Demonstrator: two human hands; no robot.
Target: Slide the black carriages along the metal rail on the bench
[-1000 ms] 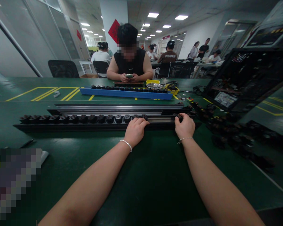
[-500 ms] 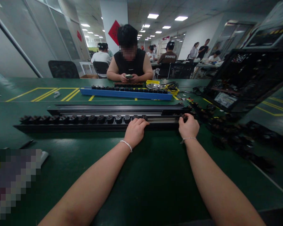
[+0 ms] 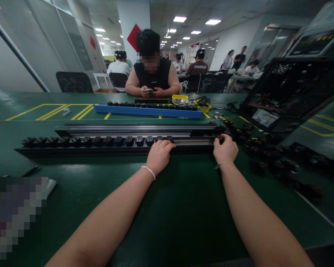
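Observation:
A long black rail (image 3: 72, 150) lies across the green table in front of me, with several black knob-like parts (image 3: 100, 141) seated in a row along its left half. My left hand (image 3: 159, 155) rests on the rail's front edge, fingers curled over it beside the last seated part. Further right, my right hand (image 3: 225, 149) is closed, its fingertips pinching a small black part (image 3: 219, 138) at the rail's right end. A second black rail (image 3: 133, 128) lies just behind the first.
A heap of loose black parts (image 3: 278, 155) lies to the right. A black open case (image 3: 292, 92) stands at the back right. Across the table a person sits holding a phone behind a blue rail (image 3: 147, 110) and a yellow tray (image 3: 180, 97). More people are further back.
My right hand has slid to the right along the rail, with the small black part at its fingertips. My left hand has stayed in place.

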